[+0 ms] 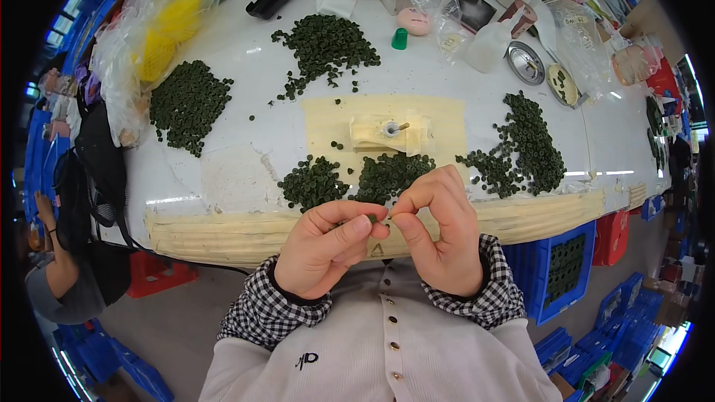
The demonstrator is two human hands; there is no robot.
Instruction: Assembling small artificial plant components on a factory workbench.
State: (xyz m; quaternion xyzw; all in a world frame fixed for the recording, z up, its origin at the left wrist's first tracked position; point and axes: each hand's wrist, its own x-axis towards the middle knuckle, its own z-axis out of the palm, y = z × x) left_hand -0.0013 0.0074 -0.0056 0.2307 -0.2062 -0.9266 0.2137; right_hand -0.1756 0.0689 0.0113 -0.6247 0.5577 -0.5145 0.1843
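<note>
Left grip (322,246) pinching a small green part (372,219) at its fingertips, right grip (443,237) pressed together just beside it, content unclear, heap of dark-green pieces (393,177) on tabletop (231,171) beyond both.

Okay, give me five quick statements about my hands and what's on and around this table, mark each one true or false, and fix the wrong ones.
1. The left hand pinches a small green part. True.
2. The right hand lies flat on the table. False: it is raised next to the left hand, thumb and index fingertip close together.
3. A green cap stands near a pink object. True.
4. All the loose green parts lie in one pile. False: they lie in several piles.
5. The blue crate stands on the table. False: it is below the table's right-hand front edge.
</note>
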